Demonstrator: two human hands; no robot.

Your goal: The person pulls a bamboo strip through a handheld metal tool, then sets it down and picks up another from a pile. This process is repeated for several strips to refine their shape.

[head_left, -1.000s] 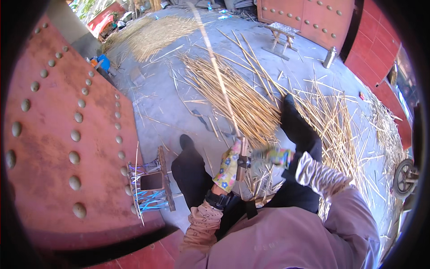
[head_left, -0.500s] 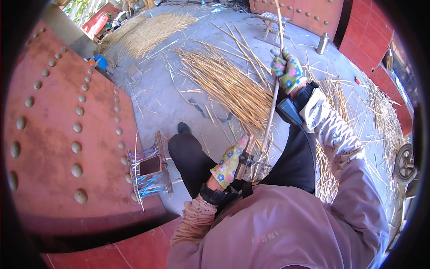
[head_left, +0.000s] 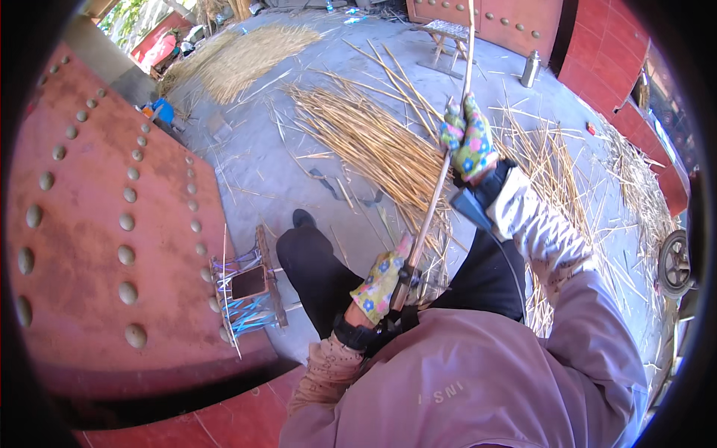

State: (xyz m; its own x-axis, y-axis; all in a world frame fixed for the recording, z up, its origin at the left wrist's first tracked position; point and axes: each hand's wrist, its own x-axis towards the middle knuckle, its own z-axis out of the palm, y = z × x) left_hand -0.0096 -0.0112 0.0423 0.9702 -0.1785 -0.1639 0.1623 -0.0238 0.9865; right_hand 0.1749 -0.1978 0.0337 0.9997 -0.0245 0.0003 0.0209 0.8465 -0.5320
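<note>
My right hand (head_left: 469, 145), in a flowered glove, is closed around a long pale reed stalk (head_left: 432, 213). The stalk slants from the top of the view down toward my lap. Down there my left hand (head_left: 379, 287), gloved alike, grips a small brown tool with dark metal fittings (head_left: 405, 282). The stalk's lower end meets this tool beside my left thumb; whether it passes into or only against it I cannot tell. Between my legs and beyond lies a pile of tan reed stalks (head_left: 373, 138).
More loose stalks (head_left: 549, 160) lie on the right, and a spread straw-coloured bundle (head_left: 254, 60) farther off. A low stool (head_left: 448, 41) and a metal flask (head_left: 531, 69) stand ahead. At left are a studded red door (head_left: 97, 224) and a small strap-wound frame (head_left: 250, 284).
My right hand has come slightly down and left with the stalk. The stalk's lower end, which ran beside the tool, now lines up with it at my left hand.
</note>
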